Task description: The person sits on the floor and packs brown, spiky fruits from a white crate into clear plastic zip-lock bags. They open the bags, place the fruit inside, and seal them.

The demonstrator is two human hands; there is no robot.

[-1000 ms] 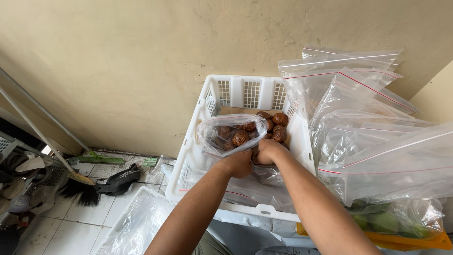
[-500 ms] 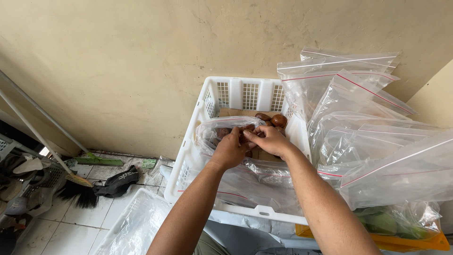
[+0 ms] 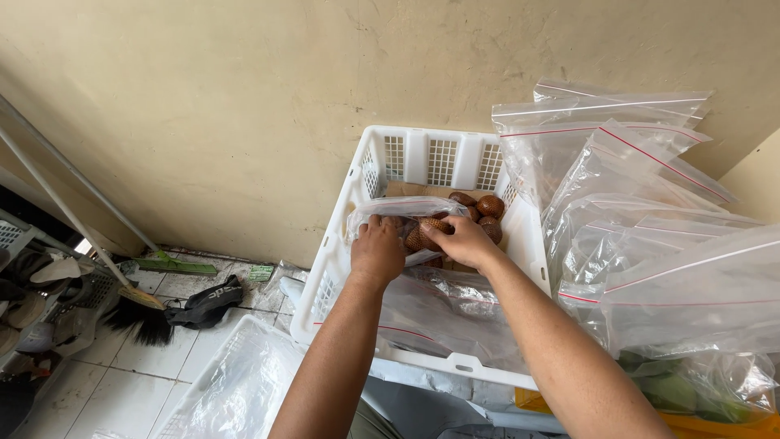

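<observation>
Both hands have lowered the bag (image 3: 406,213) into the crate (image 3: 341,252); left hand (image 3: 377,250) and right hand (image 3: 460,241) still grip it.

- Two hands: left hand (image 3: 376,250), right hand (image 3: 464,241).
- One white slatted crate (image 3: 431,158).
- One clear bag of brown fruit (image 3: 404,213) between the hands.
- About four loose brown fruits (image 3: 488,205) (others may be hidden).
- Several empty zip bags (image 3: 650,236), overlapping, not countable.
- One broom (image 3: 138,313).

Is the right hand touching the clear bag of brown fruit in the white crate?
Touching. The head view shows the right hand gripping the clear bag of brown fruit, fingers pressed on the plastic.
</observation>
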